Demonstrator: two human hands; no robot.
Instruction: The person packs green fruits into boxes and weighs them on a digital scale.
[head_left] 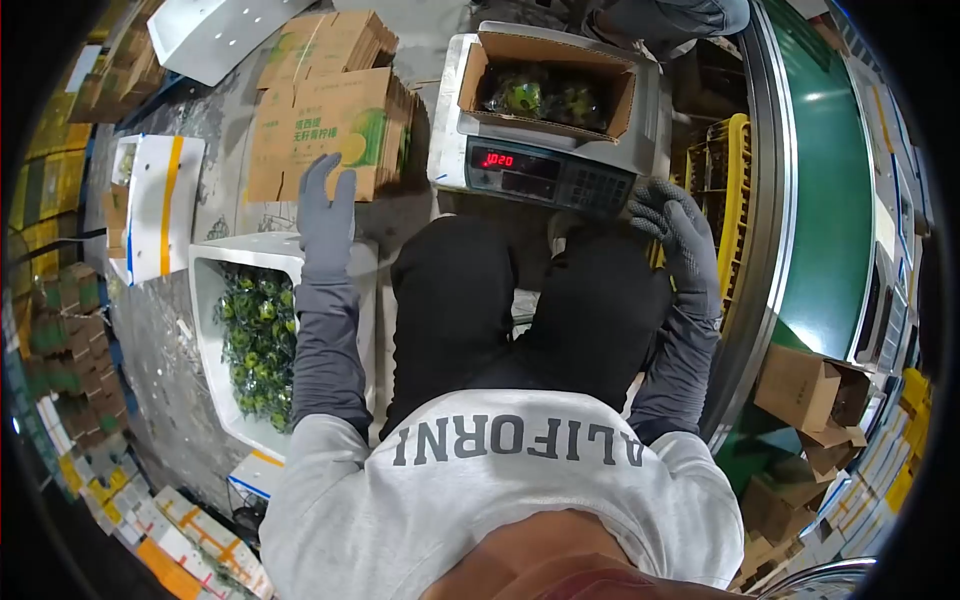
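Note:
My left hand (330,215), in a grey glove, is stretched out with its fingers apart. It is beside the front of a stack of flattened printed cardboard boxes (325,125) and holds nothing. My right hand (682,232), also gloved, has loosely bent, parted fingers near the right front corner of a digital scale (545,175). Nothing shows in it. On the scale stands an open cardboard box (548,128) with bagged green fruit (520,97) inside. Red digits, seemingly 1.020, glow on the display.
A white foam box (215,330) of bagged green fruit (258,345) sits left of my legs. A yellow crate (735,215) stands right of the scale, beside a green conveyor belt (825,200). Cardboard boxes (800,390) lie at the right. Someone's leg (665,20) shows beyond the scale.

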